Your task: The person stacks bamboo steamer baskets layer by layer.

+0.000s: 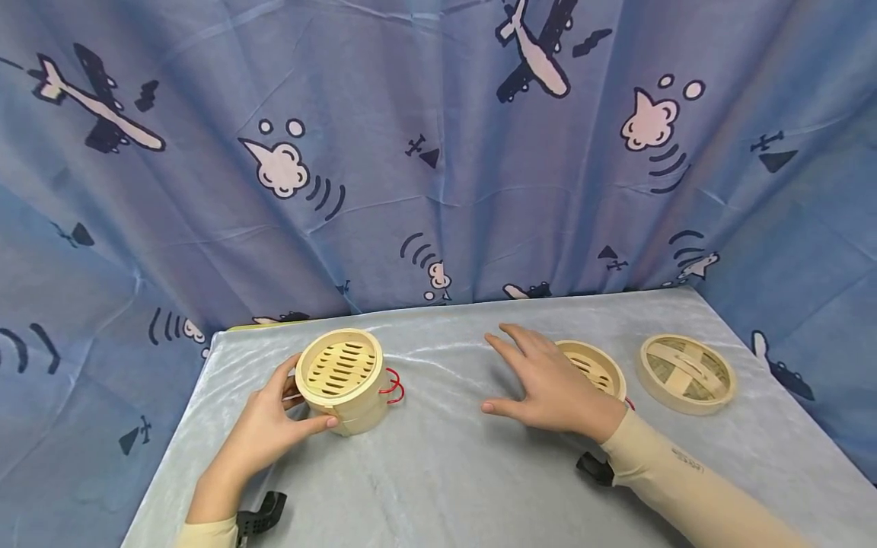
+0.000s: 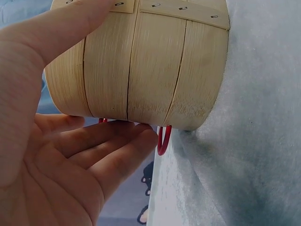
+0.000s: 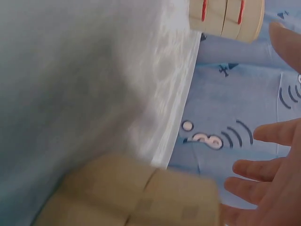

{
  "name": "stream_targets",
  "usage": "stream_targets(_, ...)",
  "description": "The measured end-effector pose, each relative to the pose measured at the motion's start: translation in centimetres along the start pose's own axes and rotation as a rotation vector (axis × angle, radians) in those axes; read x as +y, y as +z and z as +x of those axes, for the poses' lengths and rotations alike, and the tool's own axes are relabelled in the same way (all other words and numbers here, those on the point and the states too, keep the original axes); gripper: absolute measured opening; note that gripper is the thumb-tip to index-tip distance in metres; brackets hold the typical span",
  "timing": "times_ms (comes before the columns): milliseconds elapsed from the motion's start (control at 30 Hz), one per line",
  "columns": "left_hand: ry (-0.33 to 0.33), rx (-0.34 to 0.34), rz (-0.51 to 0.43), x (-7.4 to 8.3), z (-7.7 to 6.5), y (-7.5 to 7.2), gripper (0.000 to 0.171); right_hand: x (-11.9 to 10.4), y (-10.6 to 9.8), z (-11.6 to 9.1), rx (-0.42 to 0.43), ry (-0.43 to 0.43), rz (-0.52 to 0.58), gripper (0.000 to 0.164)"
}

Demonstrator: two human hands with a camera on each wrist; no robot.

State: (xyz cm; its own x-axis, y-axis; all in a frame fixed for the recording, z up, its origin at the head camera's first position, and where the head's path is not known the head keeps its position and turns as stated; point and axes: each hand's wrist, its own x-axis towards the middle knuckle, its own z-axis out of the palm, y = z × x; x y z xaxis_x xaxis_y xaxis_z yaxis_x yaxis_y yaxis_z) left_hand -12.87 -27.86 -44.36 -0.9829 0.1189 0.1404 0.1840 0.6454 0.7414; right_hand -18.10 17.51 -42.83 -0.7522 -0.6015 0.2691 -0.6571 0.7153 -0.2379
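Observation:
At the left of the head view stands a stack of bamboo steamer baskets (image 1: 359,411) with a slatted top tier and red loops on its right side. My left hand (image 1: 263,418) holds it from the left, thumb on the near wall and fingers round the far side. In the left wrist view, fingertips (image 2: 143,139) lie beside a red loop under the bamboo wall (image 2: 155,70). My right hand (image 1: 551,384) hovers with spread fingers and holds nothing. Behind it, partly hidden, sits a single slatted steamer basket (image 1: 614,367), blurred in the right wrist view (image 3: 141,193).
A round woven bamboo lid (image 1: 687,374) with a strap handle lies at the far right. Pale grey cloth (image 1: 438,457) covers the table. A blue curtain (image 1: 384,152) with airplane prints hangs behind the table's back edge.

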Motion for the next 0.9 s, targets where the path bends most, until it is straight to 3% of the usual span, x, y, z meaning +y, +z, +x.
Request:
stream_targets(467,0.031,0.0,0.005,0.0,0.2,0.0,0.119,3.5,-2.1,-4.9,0.025,0.116,-0.048,0.092)
stream_targets(767,0.015,-0.004,-0.009,-0.3,0.0,0.1,0.12,5.2,-2.9,-7.0,-0.032,0.246,0.018,0.103)
stream_targets(900,0.015,-0.005,-0.033,-0.4,-0.1,0.2,0.12,5.6,-3.5,-7.7,-0.053,0.264,0.03,0.11)
